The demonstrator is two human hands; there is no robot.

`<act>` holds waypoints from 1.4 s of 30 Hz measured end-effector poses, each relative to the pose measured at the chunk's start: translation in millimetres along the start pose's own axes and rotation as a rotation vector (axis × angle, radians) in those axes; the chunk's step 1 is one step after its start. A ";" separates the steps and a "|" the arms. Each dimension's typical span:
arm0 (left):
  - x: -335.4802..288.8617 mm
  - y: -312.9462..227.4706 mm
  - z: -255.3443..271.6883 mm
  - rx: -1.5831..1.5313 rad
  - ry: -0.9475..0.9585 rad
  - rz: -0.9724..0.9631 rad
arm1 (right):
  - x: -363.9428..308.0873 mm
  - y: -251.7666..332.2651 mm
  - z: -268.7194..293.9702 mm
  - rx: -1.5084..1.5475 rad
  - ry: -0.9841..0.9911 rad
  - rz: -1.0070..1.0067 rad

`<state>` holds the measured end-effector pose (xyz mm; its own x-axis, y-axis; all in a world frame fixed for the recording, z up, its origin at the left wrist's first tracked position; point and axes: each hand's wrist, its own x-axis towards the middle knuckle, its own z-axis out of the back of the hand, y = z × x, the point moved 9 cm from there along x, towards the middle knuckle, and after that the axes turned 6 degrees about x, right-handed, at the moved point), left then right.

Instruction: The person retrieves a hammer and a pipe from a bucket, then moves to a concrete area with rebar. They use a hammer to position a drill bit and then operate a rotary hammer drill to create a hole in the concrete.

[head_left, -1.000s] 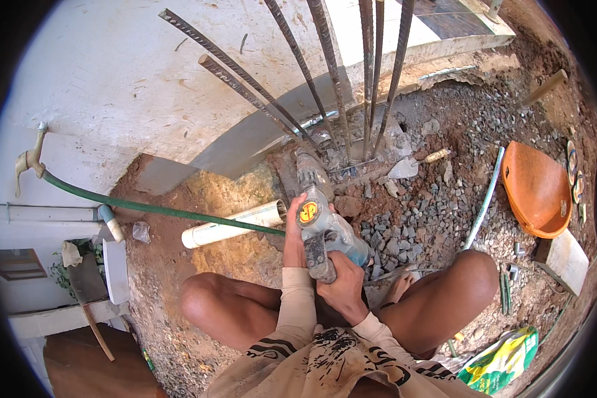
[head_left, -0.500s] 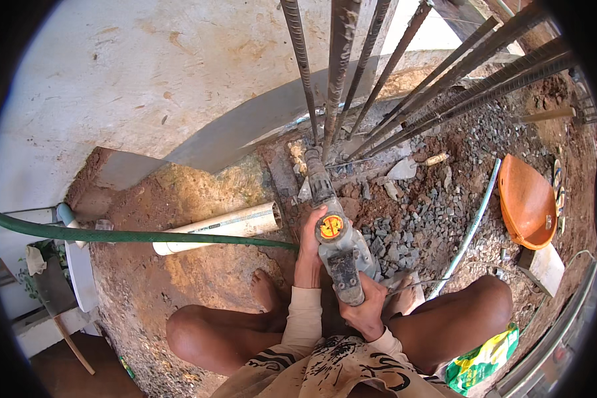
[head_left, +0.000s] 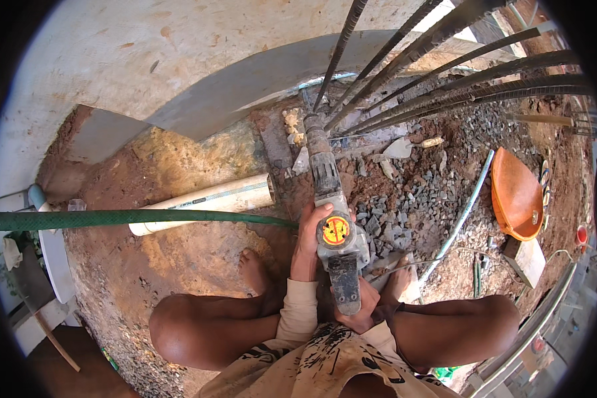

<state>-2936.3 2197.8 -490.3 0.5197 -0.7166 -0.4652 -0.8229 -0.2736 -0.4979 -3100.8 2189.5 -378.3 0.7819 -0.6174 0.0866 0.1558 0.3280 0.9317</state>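
Note:
Between my knees I hold a grey rotary hammer drill (head_left: 335, 229) with a round yellow and red cap on its body. My left hand (head_left: 307, 240) is wrapped round the drill's middle, thumb on top. At the rear, my right hand (head_left: 363, 308) closes round the handle, partly hidden beneath the housing. The drill's chuck (head_left: 318, 136) points away from me toward the foot of the steel rebars (head_left: 341, 53). I cannot make out the bit's tip among the rebar bases.
A green hose (head_left: 146, 217) crosses from the left over a white pipe (head_left: 209, 204). Right of the drill lie broken stones (head_left: 404, 212), a trowel (head_left: 399, 148), a pale blue pipe (head_left: 463, 209) and an orange basin (head_left: 516, 196). A plastered wall (head_left: 146, 60) stands ahead.
The drill has swung to point more straight ahead, its handle end shifted slightly toward me. My right hand has moved lower with it. The whole view has shifted too.

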 end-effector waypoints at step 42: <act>-22.6 -38.4 -0.4 0.197 0.053 -0.051 | -6.7 62.9 -21.3 -0.060 -0.053 -0.065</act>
<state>-2916.5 2224.2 -460.4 0.5426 -0.7391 -0.3991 -0.7322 -0.1834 -0.6559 -3083.3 2229.5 -327.7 0.7359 -0.6754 0.0465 0.2428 0.3274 0.9132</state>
